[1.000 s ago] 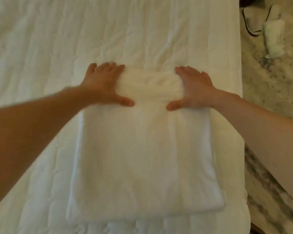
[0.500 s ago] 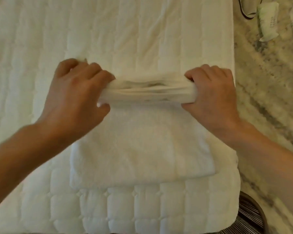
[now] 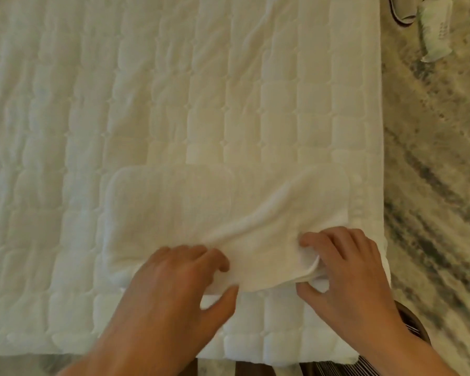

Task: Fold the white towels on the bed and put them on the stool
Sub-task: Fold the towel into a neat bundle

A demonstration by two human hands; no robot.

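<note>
White towel [image 3: 201, 207] lies folded on the bed [image 3: 120, 104] near its right edge. Left hand [image 3: 179, 278] and right hand [image 3: 345, 270] each pinch its near edge between thumb and curled fingers, probably to square the layers before moving it.

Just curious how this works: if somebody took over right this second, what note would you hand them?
Hands: the left hand pinches the towel at its near edge; the right hand pinches the layers at its near right corner.
Where: the towel lies on the bed by the right side, in layers, its top rumpled. What looks like the stool peeks out at the bed's near right corner.
Done: one fold laid over.
Left: smooth, finish folding, carry to the stool.
</note>
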